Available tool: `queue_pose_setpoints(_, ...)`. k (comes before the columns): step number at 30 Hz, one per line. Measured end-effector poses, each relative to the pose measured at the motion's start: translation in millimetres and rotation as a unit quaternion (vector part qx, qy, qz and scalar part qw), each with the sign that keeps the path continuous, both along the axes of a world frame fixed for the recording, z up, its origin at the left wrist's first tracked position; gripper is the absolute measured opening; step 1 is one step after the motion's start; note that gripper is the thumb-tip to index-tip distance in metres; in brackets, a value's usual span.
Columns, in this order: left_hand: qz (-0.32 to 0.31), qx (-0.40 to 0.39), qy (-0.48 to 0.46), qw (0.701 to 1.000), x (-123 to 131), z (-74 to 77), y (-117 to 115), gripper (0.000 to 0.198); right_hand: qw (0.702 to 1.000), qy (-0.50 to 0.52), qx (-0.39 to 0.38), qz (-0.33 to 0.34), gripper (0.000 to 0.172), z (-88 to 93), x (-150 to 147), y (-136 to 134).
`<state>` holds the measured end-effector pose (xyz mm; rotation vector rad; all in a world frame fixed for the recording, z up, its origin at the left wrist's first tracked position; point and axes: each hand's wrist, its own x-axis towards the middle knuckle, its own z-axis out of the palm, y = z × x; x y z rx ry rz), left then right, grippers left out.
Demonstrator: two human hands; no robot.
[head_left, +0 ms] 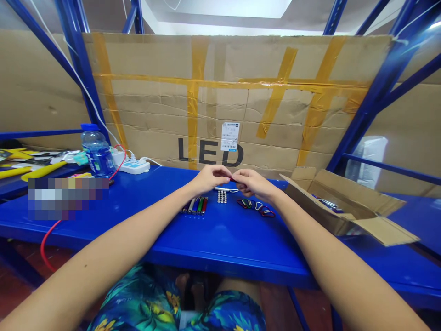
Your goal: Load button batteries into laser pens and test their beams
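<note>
My left hand point(211, 178) and my right hand point(254, 183) meet above the blue table, fingertips pinched together. Between them shows a small dark red piece point(234, 180), mostly hidden by the fingers; its kind cannot be made out. Just beneath the hands lies a slim silver tube point(223, 189) with a thin pale cord. Small round silver button cells point(222, 197) stand in neat rows nearer to me. Left of these, several pen-like metal tubes point(195, 206) in black, silver, blue, green and red lie side by side. Several coloured carabiners point(255, 207) lie under my right wrist.
An open cardboard box point(339, 225) with metallic items stands at right. On the left are a blue-capped bottle point(97, 154), a white power strip point(135, 165), a red cable point(44, 243) and yellow-handled tools point(44, 171). A tall cardboard sheet point(155, 110) backs the blue table point(234, 243).
</note>
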<state>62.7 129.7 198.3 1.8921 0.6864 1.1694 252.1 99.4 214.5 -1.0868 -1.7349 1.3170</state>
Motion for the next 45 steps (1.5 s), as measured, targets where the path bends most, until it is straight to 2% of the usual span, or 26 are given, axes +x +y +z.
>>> queue_pose_setpoints(3,0.051,0.053,0.030,0.997,-3,-2.8,8,0.010,0.999,-0.017,0.032,-0.008,0.020,-5.1,4,13)
queue_pose_setpoints(5,0.077,0.054,0.033,0.995,-7,-4.3,14,0.012,0.995,-0.051,0.077,-0.034,0.021,-10.0,7,25)
queue_pose_setpoints(9,0.097,0.046,0.063,0.992,-12,-7.8,26,0.016,0.980,-0.094,0.161,-0.066,0.007,-22.3,14,49)
queue_pose_setpoints(12,0.121,0.052,0.100,0.986,-13,-10.2,31,0.015,0.966,-0.134,0.199,-0.099,0.010,-32.4,16,63)
queue_pose_setpoints(16,0.151,0.061,0.129,0.978,-15,-13.6,40,0.012,0.937,-0.190,0.262,-0.136,0.011,-41.6,18,73)
queue_pose_setpoints(20,0.162,0.075,0.167,0.970,-20,-18.5,49,0.011,0.909,-0.244,0.302,-0.151,0.014,-41.5,18,72)
queue_pose_setpoints(27,0.153,0.059,0.215,0.963,-21,-22.4,49,0.011,0.904,-0.282,0.296,-0.122,0.019,-38.6,17,65)
queue_pose_setpoints(33,0.152,0.049,0.241,0.957,-20,-22.3,47,0.011,0.938,-0.247,0.210,-0.125,0.018,-42.7,16,70)
queue_pose_setpoints(36,0.142,0.040,0.251,0.957,-21,-23.1,47,0.012,0.945,-0.237,0.189,-0.122,0.016,-42.3,15,70)
queue_pose_setpoints(45,0.132,0.031,0.258,0.957,-22,-24.3,49,0.014,0.930,-0.291,0.204,-0.098,0.013,-38.1,14,64)
